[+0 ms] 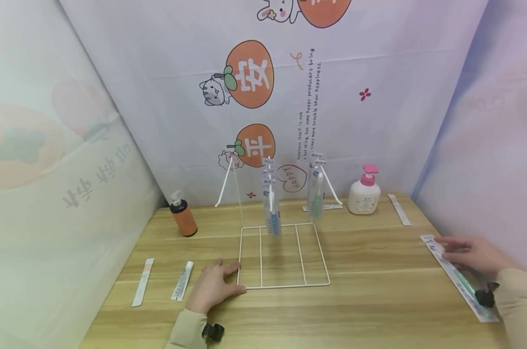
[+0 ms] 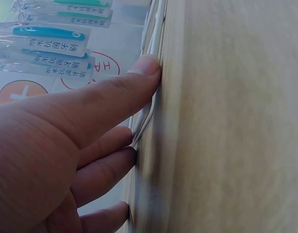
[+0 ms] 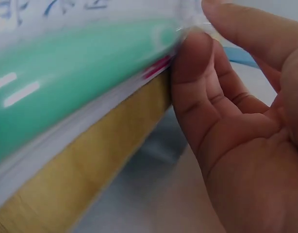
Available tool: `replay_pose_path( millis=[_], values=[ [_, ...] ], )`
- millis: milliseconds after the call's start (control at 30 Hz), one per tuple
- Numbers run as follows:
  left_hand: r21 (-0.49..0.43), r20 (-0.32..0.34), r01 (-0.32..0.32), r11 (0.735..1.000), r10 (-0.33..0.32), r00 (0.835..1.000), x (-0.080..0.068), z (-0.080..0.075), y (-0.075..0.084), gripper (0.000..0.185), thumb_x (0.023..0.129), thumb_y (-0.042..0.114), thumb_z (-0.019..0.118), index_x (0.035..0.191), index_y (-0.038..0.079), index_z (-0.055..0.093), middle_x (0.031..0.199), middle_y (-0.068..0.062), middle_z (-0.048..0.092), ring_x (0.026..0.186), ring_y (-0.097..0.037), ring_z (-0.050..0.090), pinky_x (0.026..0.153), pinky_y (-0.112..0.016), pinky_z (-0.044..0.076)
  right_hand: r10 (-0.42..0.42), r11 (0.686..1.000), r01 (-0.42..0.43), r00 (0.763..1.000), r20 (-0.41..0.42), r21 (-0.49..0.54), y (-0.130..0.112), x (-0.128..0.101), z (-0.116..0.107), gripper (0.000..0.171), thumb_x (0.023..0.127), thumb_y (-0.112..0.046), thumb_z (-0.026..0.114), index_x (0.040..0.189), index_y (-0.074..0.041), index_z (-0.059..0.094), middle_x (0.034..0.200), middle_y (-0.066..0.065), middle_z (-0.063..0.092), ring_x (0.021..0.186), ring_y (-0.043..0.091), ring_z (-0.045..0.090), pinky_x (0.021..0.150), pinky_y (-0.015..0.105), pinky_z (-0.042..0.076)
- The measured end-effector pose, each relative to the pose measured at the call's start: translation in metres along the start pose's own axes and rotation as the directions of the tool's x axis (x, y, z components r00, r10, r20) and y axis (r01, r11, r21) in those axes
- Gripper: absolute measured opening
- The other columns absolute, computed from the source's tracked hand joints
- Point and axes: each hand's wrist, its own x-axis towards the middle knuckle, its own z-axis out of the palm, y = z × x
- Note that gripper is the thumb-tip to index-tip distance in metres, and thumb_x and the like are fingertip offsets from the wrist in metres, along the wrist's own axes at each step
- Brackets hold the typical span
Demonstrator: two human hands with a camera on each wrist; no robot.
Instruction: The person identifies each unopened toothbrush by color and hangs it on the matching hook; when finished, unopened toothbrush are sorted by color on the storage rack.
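Observation:
A white wire rack (image 1: pixel 285 286) stands mid-table, with packaged toothbrushes hanging from its hooks: blue-handled packs (image 1: pixel 273 218) in the middle, a green-handled pack (image 1: pixel 317 203) to the right. My left hand (image 1: pixel 215 286) rests at the base's front left corner. Its thumb (image 2: pixel 144 73) presses the front wire while the spread fingers touch down by the left side. At the table's right edge, my right hand (image 1: pixel 474 254) pinches the far part of a green-handled toothbrush pack (image 1: pixel 459 281). In the right wrist view, the index fingertip (image 3: pixel 192 53) lies at the pack's edge.
An orange pump bottle (image 1: pixel 185 220) stands at the back left, a white bottle with pink pump (image 1: pixel 364 194) at the back right. On the left lie a toothpaste tube (image 1: pixel 182 281) and a slim white packet (image 1: pixel 143 282). Similar packets lie behind the rack (image 1: pixel 333 207) and far right (image 1: pixel 399 210).

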Motion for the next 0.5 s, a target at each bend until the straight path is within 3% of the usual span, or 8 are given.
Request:
replay_pose_path(
  millis=[167,300,367,500],
  values=[
    [-0.005,0.002,0.009,1.000,-0.009,1.000,0.0010,0.0002,0.0014,0.074,0.078,0.057,0.094,0.140,0.020,0.076,0.143,-0.017,0.068,0.149,-0.050,0.045,0.117,-0.079,0.029,0.001,1.000,-0.001,1.000,-0.004,-0.019,0.0011,-0.0018,0.0003,0.042,0.098,-0.011,0.080,0.138,-0.024,0.076,0.117,0.026,0.072,0.081,0.005,0.069,0.070,0.031,0.063],
    [-0.001,0.000,0.009,1.000,-0.009,1.000,0.0006,-0.0004,0.0028,0.074,0.077,0.056,0.094,0.140,0.020,0.076,0.145,-0.020,0.067,0.148,-0.051,0.046,0.116,-0.079,0.031,0.013,0.996,-0.013,1.000,0.002,-0.087,-0.0029,0.0003,-0.0008,0.041,0.098,-0.016,0.080,0.139,-0.016,0.075,0.113,0.019,0.072,0.078,0.008,0.067,0.069,0.030,0.062],
    [0.000,0.004,0.012,1.000,-0.012,1.000,0.0004,-0.0008,0.0033,0.075,0.077,0.056,0.094,0.140,0.020,0.075,0.145,-0.019,0.067,0.148,-0.052,0.046,0.116,-0.079,0.031,0.026,0.994,-0.025,1.000,0.007,-0.104,-0.0028,0.0031,-0.0011,0.045,0.098,-0.018,0.081,0.140,-0.005,0.072,0.113,0.021,0.072,0.079,0.007,0.067,0.068,0.030,0.062],
    [0.005,0.001,0.009,1.000,-0.009,1.000,0.0003,-0.0013,0.0028,0.076,0.077,0.056,0.094,0.141,0.020,0.075,0.144,-0.017,0.068,0.148,-0.052,0.046,0.115,-0.079,0.031,0.055,0.992,-0.051,0.998,0.030,-0.120,-0.0006,0.0079,-0.0026,0.052,0.098,-0.021,0.081,0.142,0.003,0.067,0.117,0.027,0.070,0.079,0.010,0.067,0.069,0.030,0.062]
  ],
)
